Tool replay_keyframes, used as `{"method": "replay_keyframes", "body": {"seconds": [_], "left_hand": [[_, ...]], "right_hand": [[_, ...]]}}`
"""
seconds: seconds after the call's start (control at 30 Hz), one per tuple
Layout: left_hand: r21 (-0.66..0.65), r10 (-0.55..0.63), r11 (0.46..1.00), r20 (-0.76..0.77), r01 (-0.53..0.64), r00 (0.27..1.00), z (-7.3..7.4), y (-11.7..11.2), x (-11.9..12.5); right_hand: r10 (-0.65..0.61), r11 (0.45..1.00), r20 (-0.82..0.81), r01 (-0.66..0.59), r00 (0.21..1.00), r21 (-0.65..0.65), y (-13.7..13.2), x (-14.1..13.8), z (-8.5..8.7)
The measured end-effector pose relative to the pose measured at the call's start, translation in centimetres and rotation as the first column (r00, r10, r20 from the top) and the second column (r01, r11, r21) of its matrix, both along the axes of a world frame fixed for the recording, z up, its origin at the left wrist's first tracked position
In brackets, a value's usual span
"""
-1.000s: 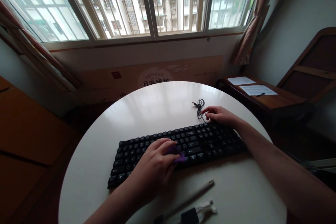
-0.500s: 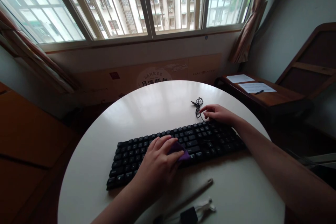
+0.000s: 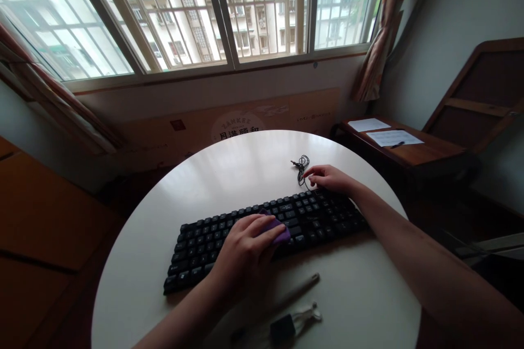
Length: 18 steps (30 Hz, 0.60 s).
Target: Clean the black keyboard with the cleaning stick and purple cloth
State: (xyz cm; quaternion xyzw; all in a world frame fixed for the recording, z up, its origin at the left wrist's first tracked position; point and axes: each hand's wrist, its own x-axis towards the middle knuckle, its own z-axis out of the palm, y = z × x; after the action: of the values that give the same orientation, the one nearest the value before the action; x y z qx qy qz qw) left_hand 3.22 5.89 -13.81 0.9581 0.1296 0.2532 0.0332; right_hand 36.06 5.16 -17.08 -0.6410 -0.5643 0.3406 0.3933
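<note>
A black computer keyboard (image 3: pixel 192 248) lies at a slant across the round white table (image 3: pixel 135 262). My left hand (image 3: pixel 249 240) is pressed on its middle keys, fingers closed over a purple cloth (image 3: pixel 282 235). Part of the cloth is hidden under the fingers. At the keyboard's far right edge rests my right hand (image 3: pixel 329 179), its fingers loosely bent and apart, with nothing visible between them. Beside those fingertips is the coiled black cable (image 3: pixel 302 166).
Nearer me on the table lie a thin grey stick-like tool (image 3: pixel 301 286) and a dark block with pale strands (image 3: pixel 282 329), partly dim. A low wooden table (image 3: pixel 438 150) with paper sheets (image 3: pixel 395 138) stands at the right. Beyond is a barred window (image 3: pixel 266 5).
The view has shifted slightly, so the scene sits a little further left. My left hand has slid a short way over the keys with the cloth; my right hand stays at the keyboard's edge.
</note>
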Motion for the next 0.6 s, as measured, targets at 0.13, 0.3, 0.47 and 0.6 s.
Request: {"method": "replay_keyframes", "body": {"seconds": [0.13, 0.3, 0.47, 0.6], "left_hand": [[-0.008, -0.02, 1.0, -0.031, 0.019, 0.999, -0.6, 0.1, 0.1], [-0.023, -0.027, 0.999, -0.113, 0.024, 0.993, -0.2, 0.2, -0.2], [0.002, -0.062, 0.998, -0.219, 0.064, 0.974, 0.8, 0.0, 1.6], [-0.003, -0.057, 0.998, -0.255, 0.058, 0.965, 1.2, -0.2, 3.6]], "right_hand": [[0.005, 1.0, 0.01, -0.005, 1.0, 0.014, 0.1, 0.0, 0.0], [0.005, 1.0, 0.014, -0.006, 1.0, 0.025, 0.2, -0.1, 0.0], [-0.005, 1.0, 0.011, 0.005, 1.0, 0.028, 0.3, -0.2, 0.1], [-0.011, 0.999, 0.006, 0.01, 1.0, 0.033, 0.4, -0.2, 0.1]]}}
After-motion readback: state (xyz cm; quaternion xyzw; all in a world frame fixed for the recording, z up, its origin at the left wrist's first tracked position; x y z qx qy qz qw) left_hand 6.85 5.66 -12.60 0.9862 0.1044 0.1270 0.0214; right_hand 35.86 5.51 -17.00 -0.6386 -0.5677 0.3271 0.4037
